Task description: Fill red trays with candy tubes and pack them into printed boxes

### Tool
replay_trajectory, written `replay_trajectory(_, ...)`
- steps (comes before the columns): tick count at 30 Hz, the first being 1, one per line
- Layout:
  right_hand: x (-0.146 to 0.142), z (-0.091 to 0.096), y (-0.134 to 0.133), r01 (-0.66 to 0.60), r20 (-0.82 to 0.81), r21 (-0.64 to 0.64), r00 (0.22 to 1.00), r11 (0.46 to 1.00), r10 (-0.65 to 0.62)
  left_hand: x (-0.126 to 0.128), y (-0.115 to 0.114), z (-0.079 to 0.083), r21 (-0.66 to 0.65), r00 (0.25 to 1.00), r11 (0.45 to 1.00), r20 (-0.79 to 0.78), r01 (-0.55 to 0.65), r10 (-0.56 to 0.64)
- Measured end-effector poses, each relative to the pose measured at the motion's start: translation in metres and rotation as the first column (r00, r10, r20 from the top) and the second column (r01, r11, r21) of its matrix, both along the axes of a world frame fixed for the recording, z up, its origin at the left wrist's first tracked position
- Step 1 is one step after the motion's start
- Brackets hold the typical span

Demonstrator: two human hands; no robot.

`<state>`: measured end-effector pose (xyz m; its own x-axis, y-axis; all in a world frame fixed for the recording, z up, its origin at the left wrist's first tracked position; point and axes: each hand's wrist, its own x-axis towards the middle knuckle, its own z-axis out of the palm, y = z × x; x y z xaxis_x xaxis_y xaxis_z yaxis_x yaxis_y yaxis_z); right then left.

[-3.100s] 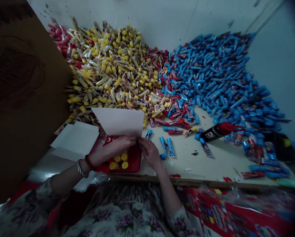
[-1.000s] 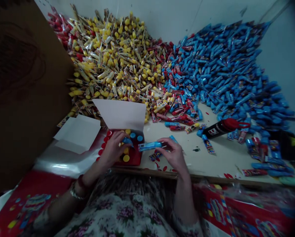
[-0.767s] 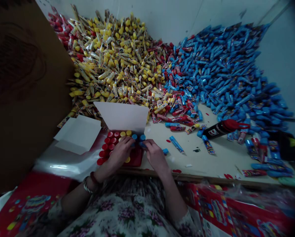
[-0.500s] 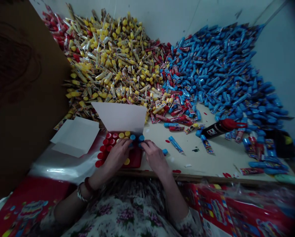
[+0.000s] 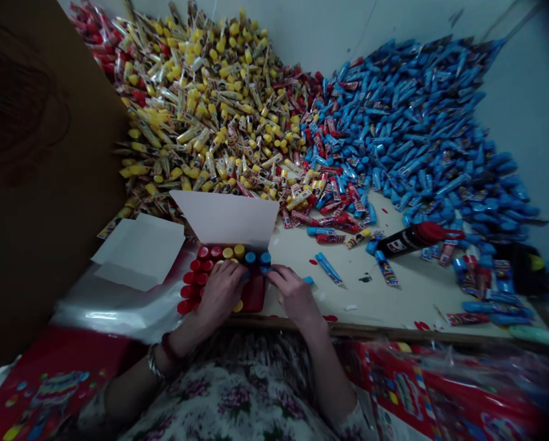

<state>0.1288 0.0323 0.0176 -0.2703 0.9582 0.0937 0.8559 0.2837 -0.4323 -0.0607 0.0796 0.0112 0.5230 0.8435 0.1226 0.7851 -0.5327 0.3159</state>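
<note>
A red display box with its white lid flap raised stands before me at the table's front edge. Upright tubes with red caps fill its left side, and yellow caps show in the middle. Two blue caps sit at the back right. My left hand reaches over the yellow rows, fingers closed on a blue-capped candy tube, mostly hidden. At the right rear corner, my right hand pinches another blue-capped tube.
Behind the box rise heaps of yellow candy tubes and blue candy tubes, with red ones between. A black bottle with a red lid lies to the right. White card and a tall cardboard box are at left.
My right hand has shifted slightly right at the box's rear corner. My left hand has drawn a little toward me, uncovering more of a blue cap at the back.
</note>
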Motion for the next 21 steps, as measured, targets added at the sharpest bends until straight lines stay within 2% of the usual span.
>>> replay_trajectory(2, -0.002, 0.001, 0.000, -0.007, 0.029, -0.077, 1.000, 0.997, 0.009, 0.002, -0.001, 0.002, -0.039, 0.999, 0.999, -0.041, 0.000, -0.002)
replay_trajectory(5, -0.008, 0.015, 0.006, -0.022, 0.101, -0.179, 0.994, 0.984, 0.040, 0.010, 0.006, 0.008, -0.092, 0.993, 0.996, -0.116, 0.000, -0.010)
replay_trajectory(10, -0.017, 0.039, 0.026, -0.009, 0.191, -0.233, 0.980, 0.972, 0.055, 0.019, 0.017, 0.023, -0.135, 0.974, 0.991, -0.228, -0.015, -0.017)
replay_trajectory(15, -0.012, 0.037, 0.035, -0.038, 0.169, -0.231, 0.982, 0.972, 0.079, 0.016, 0.018, 0.026, -0.184, 0.954, 0.981, -0.282, 0.055, -0.106)
replay_trajectory(21, 0.001, 0.033, 0.036, -0.035, 0.084, -0.248, 0.995, 0.968, 0.057, 0.025, 0.019, 0.025, -0.119, 0.945, 0.992, -0.318, 0.038, -0.075)
